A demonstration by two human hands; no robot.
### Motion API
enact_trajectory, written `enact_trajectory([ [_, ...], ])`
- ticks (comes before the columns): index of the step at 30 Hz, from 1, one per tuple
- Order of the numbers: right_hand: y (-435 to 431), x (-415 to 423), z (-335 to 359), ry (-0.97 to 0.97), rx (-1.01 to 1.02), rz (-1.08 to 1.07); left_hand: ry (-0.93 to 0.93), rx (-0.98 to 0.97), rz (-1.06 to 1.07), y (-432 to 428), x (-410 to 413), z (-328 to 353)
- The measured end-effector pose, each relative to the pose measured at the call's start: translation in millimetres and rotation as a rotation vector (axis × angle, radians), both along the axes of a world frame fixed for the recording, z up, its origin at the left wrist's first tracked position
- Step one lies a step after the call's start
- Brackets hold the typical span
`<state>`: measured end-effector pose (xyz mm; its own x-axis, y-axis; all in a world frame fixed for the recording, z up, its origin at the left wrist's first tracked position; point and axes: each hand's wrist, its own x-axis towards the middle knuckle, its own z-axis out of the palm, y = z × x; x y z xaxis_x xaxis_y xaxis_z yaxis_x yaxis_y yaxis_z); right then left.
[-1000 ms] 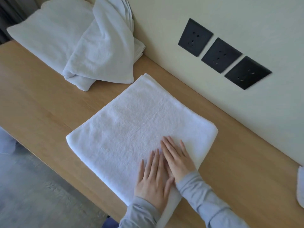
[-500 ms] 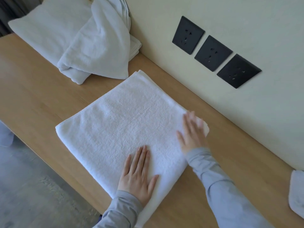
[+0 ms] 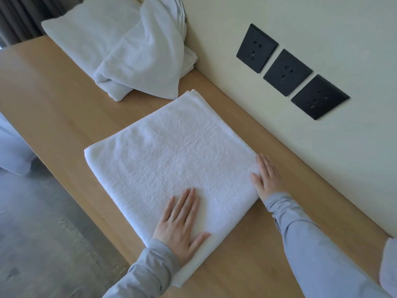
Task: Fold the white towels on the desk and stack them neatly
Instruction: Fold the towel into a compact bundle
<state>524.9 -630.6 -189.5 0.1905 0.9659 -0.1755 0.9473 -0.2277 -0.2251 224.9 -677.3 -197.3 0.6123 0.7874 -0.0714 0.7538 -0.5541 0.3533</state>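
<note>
Folded towel [image 3: 171, 160] lay flat on the bench [image 3: 53, 89], a squarish pad turned cornerwise to the bench edge, with stacked layers showing at its far and left corners. Left hand [image 3: 180, 226] lay palm down on the towel's near part, fingers straight and close together, thumb splayed to the right; grip apart, nothing held, just flat on the cloth. Right hand [image 3: 266, 177] lay palm down at the towel's right corner, fingers straight and pointing away from the person, thumb on the cloth, outer side of the hand over bare bench; grip apart too, nothing pinched. Both arms wore grey sleeves [image 3: 305, 244]. The towel's near corner ran under the left sleeve, close to the bench's front edge. Pile [image 3: 129, 52] of unfolded white towels sat at the far end of the bench against the wall [image 3: 279, 16], crumpled, one draped over another, apart from the folded towel with a strip of bare wood between. Three black sockets [image 3: 287, 72] sat in a slanted row on the wall, above and right of the towel. A pale scrap [image 3: 388, 265] showed at the right frame edge; could not tell what it was. Grey floor [image 3: 32, 222] lay left of the bench, dark curtain [image 3: 21, 16] at top left.
</note>
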Motion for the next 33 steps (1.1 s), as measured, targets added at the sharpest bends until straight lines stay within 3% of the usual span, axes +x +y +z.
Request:
enact_trajectory([
  [6,-1.8,1.4,-4.3,0.035,-0.037,-0.009,-0.053,0.019,-0.073,-26.5,-18.0,-3.0],
  [9,4.8,-0.3,5.1,-0.123,-0.116,0.038,-0.091,0.032,-0.052,-23.1,-17.3,4.8],
  [11,9.0,-18.7,17.4,-0.182,-0.001,0.134,-0.144,0.025,0.075,-16.3,-17.7,9.7],
  [15,25.9,-104.7,32.4,-0.079,0.173,0.524,-0.085,-0.024,0.502,27.1,-20.9,19.1],
  [18,45.4,-162.3,12.8,-0.083,0.116,0.785,0.009,-0.034,0.653,55.0,-34.3,11.0],
  [20,61.5,-169.0,-1.3,-0.085,0.040,0.815,0.047,-0.042,0.673,61.0,-43.5,3.2],
  [26,117.7,-81.5,-6.3,-0.067,0.047,0.304,0.005,-0.086,0.673,62.5,-45.9,2.7],
  [29,129.4,-56.1,-0.7,0.113,-0.060,0.003,-0.069,-0.086,0.680,62.3,-47.9,5.4],
  [33,136.2,-44.1,6.3,0.297,-0.087,-0.289,-0.327,-0.071,1.035,54.5,-55.0,15.1],
])
